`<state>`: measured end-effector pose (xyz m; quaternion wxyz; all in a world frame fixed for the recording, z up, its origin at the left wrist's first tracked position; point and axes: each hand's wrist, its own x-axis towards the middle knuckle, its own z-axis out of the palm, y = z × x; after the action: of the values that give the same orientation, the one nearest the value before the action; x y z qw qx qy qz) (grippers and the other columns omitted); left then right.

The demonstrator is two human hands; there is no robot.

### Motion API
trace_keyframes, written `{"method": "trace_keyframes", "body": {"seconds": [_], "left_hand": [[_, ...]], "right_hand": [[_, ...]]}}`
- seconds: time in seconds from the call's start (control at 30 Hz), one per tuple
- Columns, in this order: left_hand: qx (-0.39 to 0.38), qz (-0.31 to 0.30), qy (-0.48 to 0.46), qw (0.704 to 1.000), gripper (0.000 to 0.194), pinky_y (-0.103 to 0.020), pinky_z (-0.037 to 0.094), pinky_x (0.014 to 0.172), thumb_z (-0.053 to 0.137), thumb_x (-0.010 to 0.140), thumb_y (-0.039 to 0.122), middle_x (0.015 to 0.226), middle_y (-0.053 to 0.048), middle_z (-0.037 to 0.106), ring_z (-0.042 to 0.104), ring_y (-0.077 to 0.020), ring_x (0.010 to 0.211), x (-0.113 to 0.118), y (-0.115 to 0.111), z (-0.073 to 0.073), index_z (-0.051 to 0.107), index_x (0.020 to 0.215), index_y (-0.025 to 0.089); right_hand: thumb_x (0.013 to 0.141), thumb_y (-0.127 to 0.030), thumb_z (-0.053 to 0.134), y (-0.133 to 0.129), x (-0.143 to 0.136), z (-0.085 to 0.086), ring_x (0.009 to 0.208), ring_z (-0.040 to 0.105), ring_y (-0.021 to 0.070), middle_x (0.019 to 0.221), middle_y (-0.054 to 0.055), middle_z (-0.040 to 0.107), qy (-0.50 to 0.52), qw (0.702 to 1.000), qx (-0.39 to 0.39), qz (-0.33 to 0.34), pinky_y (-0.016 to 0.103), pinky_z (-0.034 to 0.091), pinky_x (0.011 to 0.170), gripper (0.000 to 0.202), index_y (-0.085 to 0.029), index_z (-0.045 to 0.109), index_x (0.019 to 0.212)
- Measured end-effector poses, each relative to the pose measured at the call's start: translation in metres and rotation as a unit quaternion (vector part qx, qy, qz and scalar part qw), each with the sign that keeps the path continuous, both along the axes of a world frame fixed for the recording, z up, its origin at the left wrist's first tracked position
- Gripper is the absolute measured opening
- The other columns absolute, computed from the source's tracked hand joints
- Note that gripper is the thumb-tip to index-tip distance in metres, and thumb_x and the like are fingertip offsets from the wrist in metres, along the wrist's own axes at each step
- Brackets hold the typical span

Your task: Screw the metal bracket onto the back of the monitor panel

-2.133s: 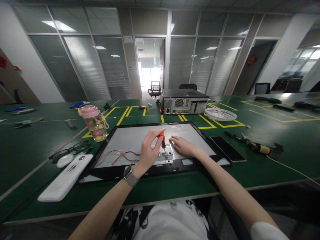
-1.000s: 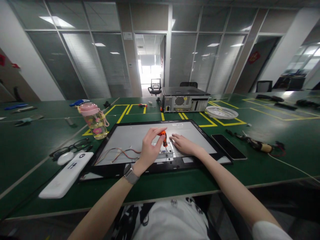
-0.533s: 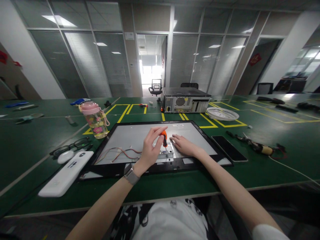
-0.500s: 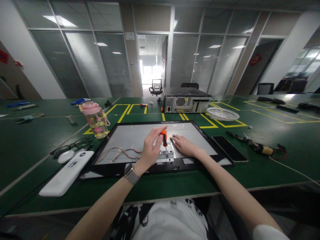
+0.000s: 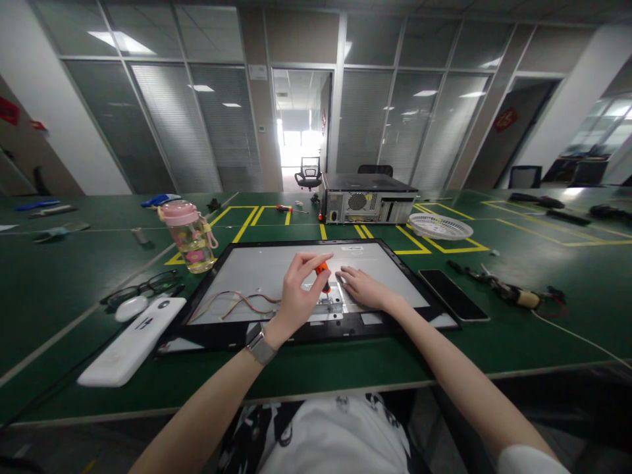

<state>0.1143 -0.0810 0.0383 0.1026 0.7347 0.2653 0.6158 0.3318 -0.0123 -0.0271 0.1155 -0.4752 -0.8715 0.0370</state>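
Note:
An orange and black screwdriver (image 5: 324,278) stands tip down over a metal bracket (image 5: 336,309) at the near middle of a flat display panel (image 5: 375,263). My left hand (image 5: 300,289), with a watch on the wrist, has its thumb and fingers around the screwdriver's handle. My right hand (image 5: 363,287) lies on the panel to the right of the screwdriver, its fingers stretched out and nothing held. Thin coloured wires (image 5: 247,297) run across the panel's left part.
Left of the panel are a pink-lidded bottle (image 5: 190,240), glasses (image 5: 143,289) and a white power bank (image 5: 133,342). To the right lie a black phone (image 5: 453,294) and cables (image 5: 513,289). Behind are a computer case (image 5: 368,197) and a white basket (image 5: 440,226).
The screwdriver's handle leans more to the left. The fingers of my left hand have shifted and curled around it. My right hand has stayed in place.

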Motion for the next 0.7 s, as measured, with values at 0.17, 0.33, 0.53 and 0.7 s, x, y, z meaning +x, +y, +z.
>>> {"method": "trace_keyframes", "body": {"seconds": [0.17, 0.33, 0.53, 0.7], "left_hand": [[-0.010, -0.032, 0.001, 0.999, 0.034, -0.035, 0.049, 0.091, 0.045, 0.098, 0.022, 0.112, -0.008, 0.062, 0.060, -0.0185, 0.102, 0.0002, -0.0006, -0.0006, 0.059, 0.129, 0.025], [0.018, 0.015, -0.003, 1.000, 0.025, -0.031, 0.050, 0.084, 0.057, 0.092, 0.024, 0.098, -0.004, 0.058, 0.058, -0.0161, 0.091, 0.0005, -0.0016, -0.0004, 0.066, 0.116, 0.023], [0.019, 0.004, 0.020, 1.000, 0.035, -0.033, 0.050, 0.088, 0.049, 0.096, 0.019, 0.108, -0.007, 0.060, 0.059, -0.0173, 0.099, 0.0007, -0.0021, 0.0000, 0.057, 0.129, 0.024], [0.035, 0.027, -0.016, 0.999, 0.022, -0.026, 0.050, 0.076, 0.067, 0.087, 0.023, 0.094, -0.002, 0.057, 0.058, -0.0122, 0.081, 0.0013, 0.0026, -0.0008, 0.067, 0.108, 0.023]], "right_hand": [[0.098, -0.023, 0.036, 0.0005, -0.0005, -0.0005, 0.140, 0.038, 0.0277, 0.149, 0.018, 0.044, -0.005, 1.000, 0.002, -0.004, 0.047, 0.030, 0.114, 0.045, -0.016, 0.046, 0.142], [0.098, -0.022, 0.036, -0.0006, -0.0010, 0.0014, 0.139, 0.039, 0.0285, 0.149, 0.020, 0.043, -0.008, 1.000, -0.001, 0.000, 0.048, 0.030, 0.114, 0.046, -0.014, 0.045, 0.142], [0.099, -0.023, 0.033, -0.0011, -0.0016, 0.0030, 0.140, 0.038, 0.0277, 0.149, 0.019, 0.043, -0.022, 1.000, -0.003, -0.003, 0.047, 0.030, 0.114, 0.046, -0.014, 0.045, 0.143], [0.099, -0.022, 0.034, -0.0017, -0.0025, 0.0041, 0.138, 0.041, 0.0284, 0.149, 0.020, 0.043, -0.022, 1.000, 0.000, -0.004, 0.047, 0.031, 0.113, 0.046, -0.013, 0.045, 0.142]]}}
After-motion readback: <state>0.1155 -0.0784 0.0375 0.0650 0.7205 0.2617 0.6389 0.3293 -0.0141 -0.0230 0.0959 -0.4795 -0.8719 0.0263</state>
